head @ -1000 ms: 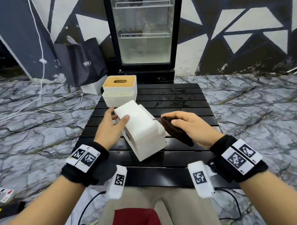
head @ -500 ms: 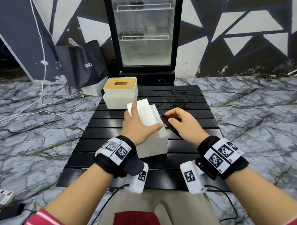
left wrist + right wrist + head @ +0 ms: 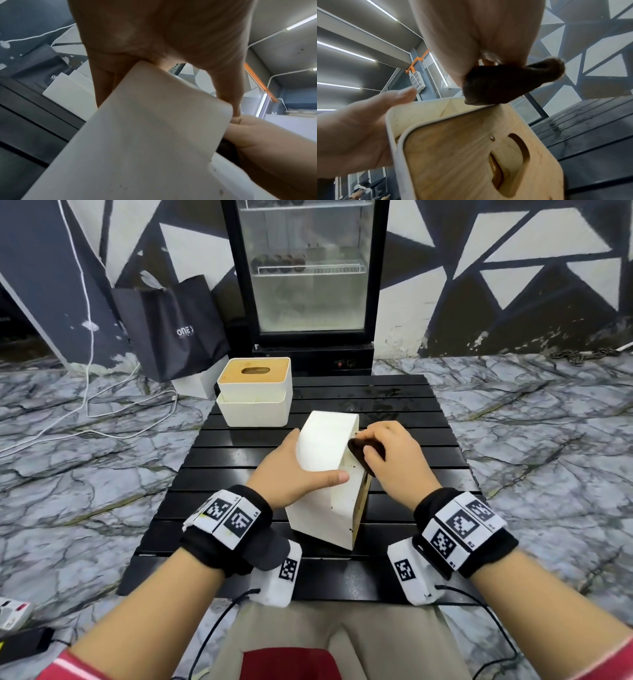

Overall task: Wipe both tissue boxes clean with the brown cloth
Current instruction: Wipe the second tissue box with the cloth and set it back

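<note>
Upended since before, the tissue box (image 3: pixel 323 474) hides left hand (image 3: pixel 291 470) fingers gripping it; right hand (image 3: pixel 394 460) pinches half-hidden brown cloth (image 3: pixel 359 451)

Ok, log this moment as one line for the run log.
left hand: grips tipped tissue box | right hand: presses brown cloth on its upper edge | second tissue box: upright, far-left on table

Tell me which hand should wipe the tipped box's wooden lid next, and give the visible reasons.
Probably the right hand: it already pinches the brown cloth against the tipped tissue box beside its wooden lid. The left hand grips the box's other side, steadying it.
</note>
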Demonstrator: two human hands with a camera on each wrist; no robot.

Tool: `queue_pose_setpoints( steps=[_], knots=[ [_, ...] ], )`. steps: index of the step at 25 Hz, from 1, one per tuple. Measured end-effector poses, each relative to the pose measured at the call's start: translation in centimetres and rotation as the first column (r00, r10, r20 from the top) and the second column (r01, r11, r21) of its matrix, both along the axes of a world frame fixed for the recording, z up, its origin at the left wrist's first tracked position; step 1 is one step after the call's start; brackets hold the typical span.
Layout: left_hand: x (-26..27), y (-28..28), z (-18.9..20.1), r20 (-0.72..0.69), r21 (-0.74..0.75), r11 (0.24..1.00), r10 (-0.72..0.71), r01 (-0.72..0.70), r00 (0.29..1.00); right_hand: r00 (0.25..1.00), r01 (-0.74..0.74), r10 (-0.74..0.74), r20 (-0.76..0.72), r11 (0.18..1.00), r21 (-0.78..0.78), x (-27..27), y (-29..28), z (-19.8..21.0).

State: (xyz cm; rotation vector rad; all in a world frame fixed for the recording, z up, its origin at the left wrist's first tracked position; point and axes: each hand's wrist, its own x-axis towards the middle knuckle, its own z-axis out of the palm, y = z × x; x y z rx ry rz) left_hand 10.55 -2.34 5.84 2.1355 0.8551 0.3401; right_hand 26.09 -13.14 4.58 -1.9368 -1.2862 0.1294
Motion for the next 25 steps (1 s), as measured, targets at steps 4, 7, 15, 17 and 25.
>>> queue_pose_setpoints(
  steps=[4, 7, 15, 17, 25],
  knots=[
    [0.1, -0.1, 0.1, 0.035, -0.012, 1.0, -0.02, 0.02, 0.999, 1.0, 0.008, -0.01, 0.019, 0.996, 0.087, -0.1, 0.7, -0.8],
    [0.0, -0.2, -0.2, 0.06, -0.025, 1.0, -0.013, 0.015, 0.998, 0.997, 0.053, -0.041, -0.065, 0.98, 0.192, 0.0, 1.2, -1.3],
    [0.0, -0.2, -0.5, 0.143, -0.045, 0.999, -0.006, 0.013, 0.99, 0.998, -0.057, 0.061, -0.009, 0.972, 0.23, -1.5, 0.0, -4.3],
    [0.0, -0.2, -0.5, 0.15, -0.044, 0.998, -0.032, 0.039, 0.988, 0.993, -0.114, 0.114, 0.011, 0.973, 0.2, -0.8, -0.1, -3.9],
    [-0.2, -0.3, -0.6, 0.183, -0.068, 0.997, -0.033, 0.046, 0.983, 0.994, -0.108, 0.108, 0.008, 0.983, 0.149, -0.5, 0.3, -3.5]
  ],
)
